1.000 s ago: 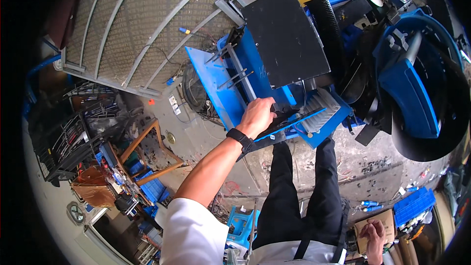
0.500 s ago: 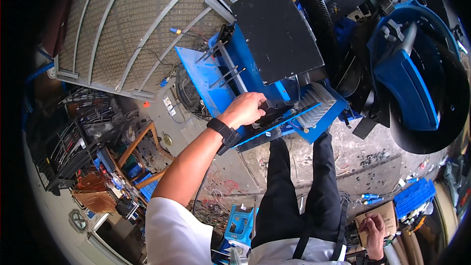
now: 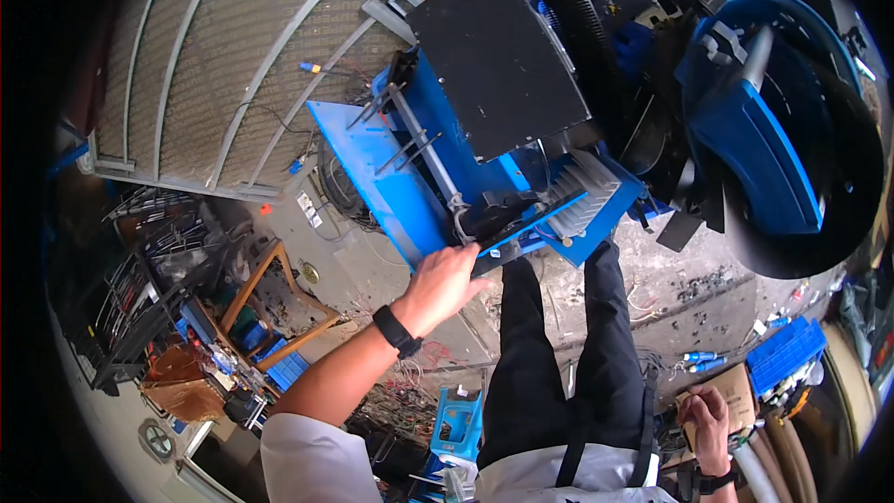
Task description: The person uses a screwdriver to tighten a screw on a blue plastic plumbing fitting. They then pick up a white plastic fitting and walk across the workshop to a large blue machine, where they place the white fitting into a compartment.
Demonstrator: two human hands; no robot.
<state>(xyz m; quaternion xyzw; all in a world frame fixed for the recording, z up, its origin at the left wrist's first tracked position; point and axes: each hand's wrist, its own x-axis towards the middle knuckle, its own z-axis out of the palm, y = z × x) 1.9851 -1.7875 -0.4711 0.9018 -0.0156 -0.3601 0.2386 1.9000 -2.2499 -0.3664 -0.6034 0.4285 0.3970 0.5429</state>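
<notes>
My left hand (image 3: pixel 445 281), a black watch on its wrist, reaches up to a blue metal machine (image 3: pixel 391 182) standing on the floor. Its fingers close around the end of a dark bar (image 3: pixel 507 247) on the machine's near edge. A black flat panel (image 3: pixel 498 56) lies on top of the machine, and a finned grey block (image 3: pixel 585 197) sits at its near right corner. My right hand (image 3: pixel 710 417) is low at my right side, gripping the edge of a brown cardboard box (image 3: pixel 740 389). My dark trousers (image 3: pixel 568 354) stand just below the machine.
A large metal mesh panel (image 3: pixel 223 65) lies at the left. A big round blue and black housing (image 3: pixel 792 140) fills the right. A wooden frame (image 3: pixel 279 303), loose wires (image 3: pixel 410 401), a blue crate (image 3: pixel 787 354) and a small blue tool box (image 3: pixel 456 421) clutter the concrete floor.
My left hand has slid off the top of the machine toward me and now grips the bar at its near edge. The view has shifted slightly. My right hand stays by the box.
</notes>
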